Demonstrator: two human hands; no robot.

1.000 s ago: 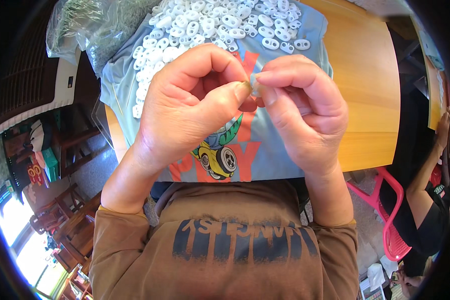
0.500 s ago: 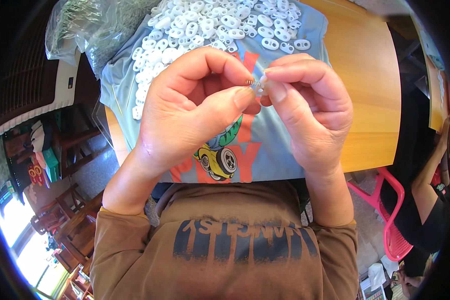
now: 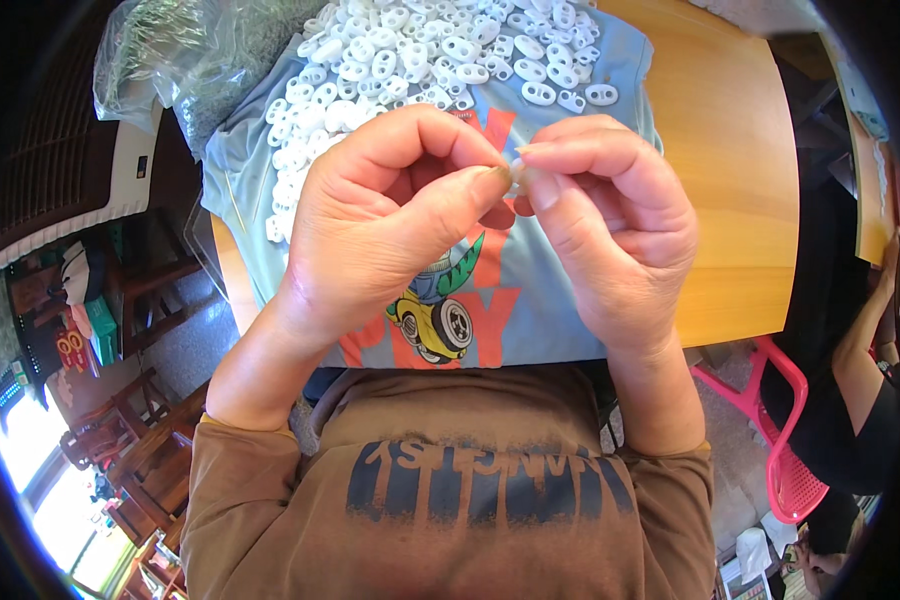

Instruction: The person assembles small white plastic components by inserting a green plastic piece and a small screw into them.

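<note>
In front of my chest, over the light blue printed cloth (image 3: 555, 300), both hands meet at the fingertips. My left hand (image 3: 400, 200) is closed in a thumb-and-finger pinch; the small coil spring seen there a moment ago is now hidden by the fingertips. Between the thumb and forefinger of my right hand (image 3: 610, 210) a tiny white plastic piece (image 3: 516, 172) shows, touching the left fingertips. Just beyond the hands lies a heap of white oval cord-lock parts (image 3: 383, 62), each with two holes, some mixed with smaller square-ended pieces.
Clear plastic bags of small metal springs (image 3: 160, 60) lie at the far left of the cloth. A wooden table (image 3: 730, 200) extends to the right. Beside it stands a pink chair (image 3: 795, 400), and another person's arm (image 3: 865, 330) appears at the far right.
The spring between my hands has gone out of sight as the fingertips have come together around the white piece. Both hands have shifted slightly; the other person's arm has moved.
</note>
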